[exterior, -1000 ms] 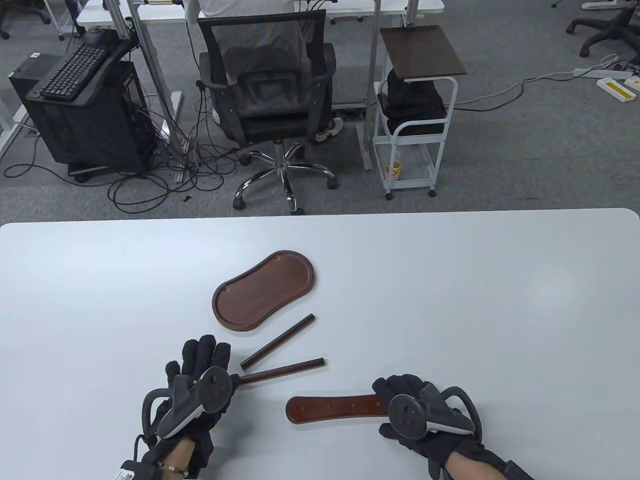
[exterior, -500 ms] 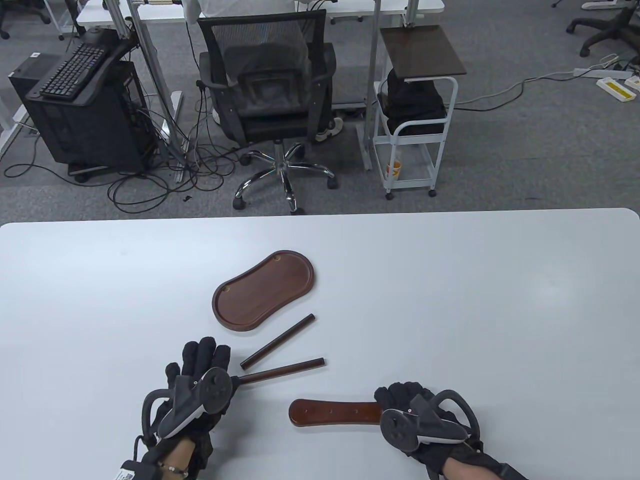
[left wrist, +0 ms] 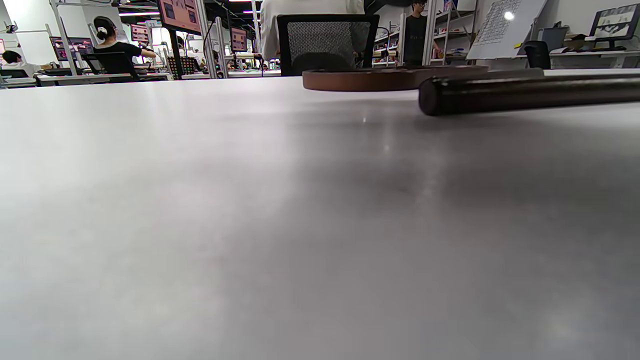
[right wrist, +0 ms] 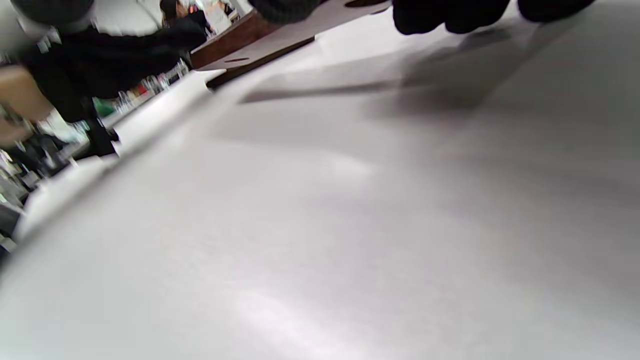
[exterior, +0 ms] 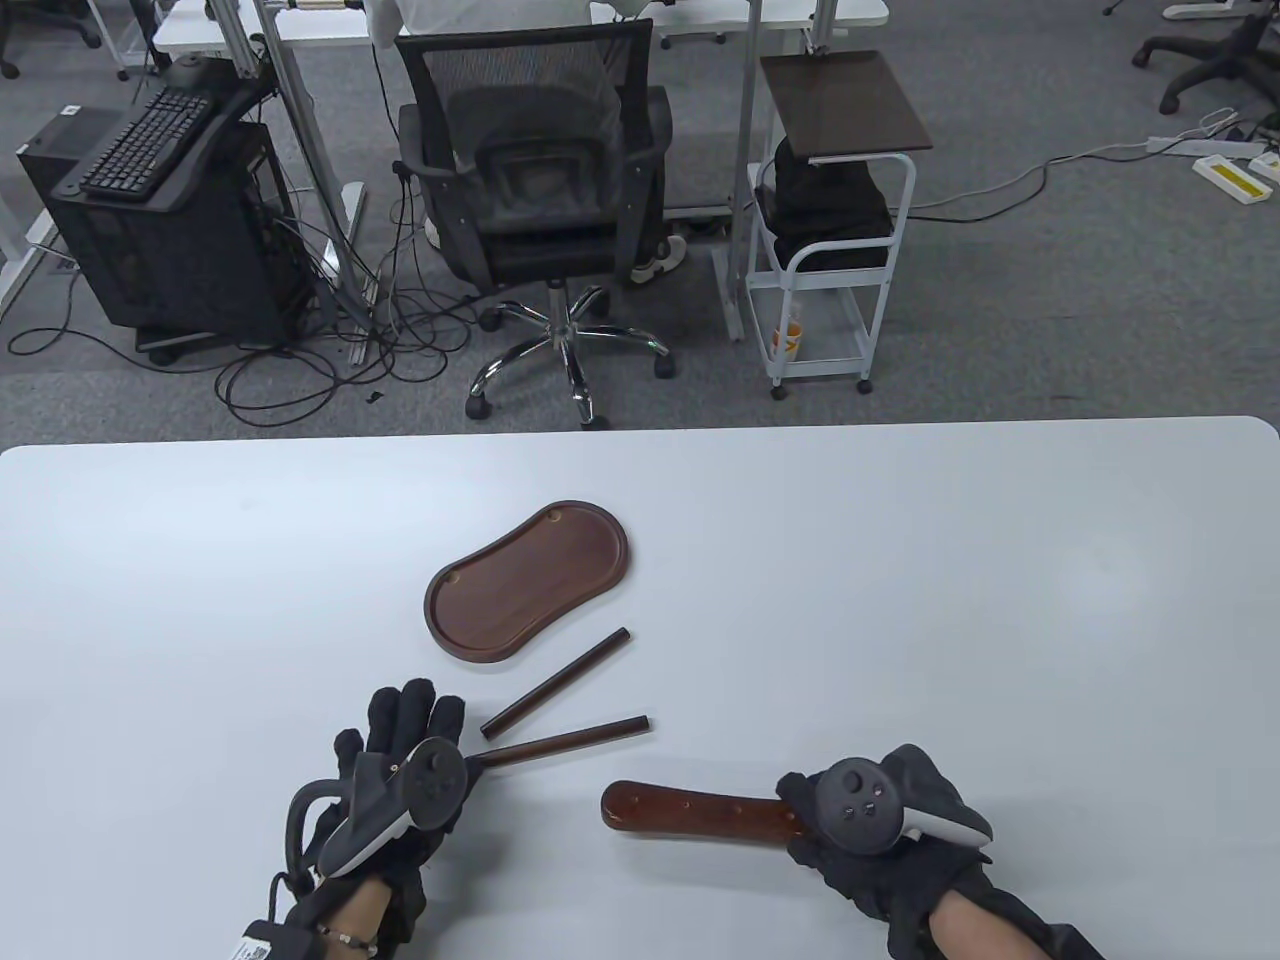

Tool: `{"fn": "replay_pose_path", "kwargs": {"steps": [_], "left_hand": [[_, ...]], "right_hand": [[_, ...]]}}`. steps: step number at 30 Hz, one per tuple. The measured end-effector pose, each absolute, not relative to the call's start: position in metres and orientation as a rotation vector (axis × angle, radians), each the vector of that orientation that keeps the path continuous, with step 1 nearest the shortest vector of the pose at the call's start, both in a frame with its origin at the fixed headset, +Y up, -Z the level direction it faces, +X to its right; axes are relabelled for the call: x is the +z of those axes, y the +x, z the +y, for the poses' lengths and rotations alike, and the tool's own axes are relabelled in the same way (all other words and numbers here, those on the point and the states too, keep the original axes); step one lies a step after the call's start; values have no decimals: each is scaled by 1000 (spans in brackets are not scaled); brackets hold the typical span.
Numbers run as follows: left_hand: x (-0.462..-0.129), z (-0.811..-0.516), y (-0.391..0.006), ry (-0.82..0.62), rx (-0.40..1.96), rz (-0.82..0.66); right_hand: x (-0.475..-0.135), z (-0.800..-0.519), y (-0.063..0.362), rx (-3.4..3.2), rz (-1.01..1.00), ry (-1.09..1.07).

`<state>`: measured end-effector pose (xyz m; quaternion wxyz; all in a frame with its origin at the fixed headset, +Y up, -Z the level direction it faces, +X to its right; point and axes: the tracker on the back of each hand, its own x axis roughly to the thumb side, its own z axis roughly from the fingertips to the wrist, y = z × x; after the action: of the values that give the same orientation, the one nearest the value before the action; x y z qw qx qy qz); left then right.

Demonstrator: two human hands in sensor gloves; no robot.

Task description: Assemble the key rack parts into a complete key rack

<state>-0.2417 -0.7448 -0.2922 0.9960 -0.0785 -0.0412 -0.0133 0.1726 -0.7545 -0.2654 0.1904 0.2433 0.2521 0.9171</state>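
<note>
A dark wooden oval tray base (exterior: 527, 582) lies mid-table. Two dark rods lie in front of it, one slanted (exterior: 555, 683) and one nearer me (exterior: 565, 741). My left hand (exterior: 410, 720) rests flat and empty on the table, fingers spread, beside the nearer rod's left end. The left wrist view shows that rod (left wrist: 525, 92) and the tray base (left wrist: 380, 79), but no fingers. My right hand (exterior: 805, 820) grips the right end of a flat brown bar with holes (exterior: 690, 812). In the right wrist view the bar (right wrist: 270, 42) is held off the table above its shadow, with my fingers (right wrist: 450, 17) around it.
The white table (exterior: 1000, 620) stretches to the right and far side. Beyond its far edge stand an office chair (exterior: 535, 190) and a small white cart (exterior: 830, 220).
My right hand has turned over and closed round the bar's right end, shifting the bar to the right and raising it. My left hand and the other parts have stayed put.
</note>
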Motion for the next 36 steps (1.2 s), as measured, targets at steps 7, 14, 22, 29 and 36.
{"fn": "replay_pose_path", "kwargs": {"steps": [7, 14, 22, 29, 36], "left_hand": [[-290, -744, -236, -157, -24, -108], [-288, -742, -225, -139, -34, -140], [-288, -741, -196, -124, -72, -223], [-295, -749, -158, -139, -218, -311], [-307, -748, -141, -140, -332, -312]], "right_hand": [[-273, -746, 207, 2262, 481, 417], [-277, -746, 226, 2124, 302, 158], [-278, -745, 232, 2043, 215, 42], [-278, -745, 231, 1994, 206, 26], [-278, -745, 231, 1991, 212, 47]]}}
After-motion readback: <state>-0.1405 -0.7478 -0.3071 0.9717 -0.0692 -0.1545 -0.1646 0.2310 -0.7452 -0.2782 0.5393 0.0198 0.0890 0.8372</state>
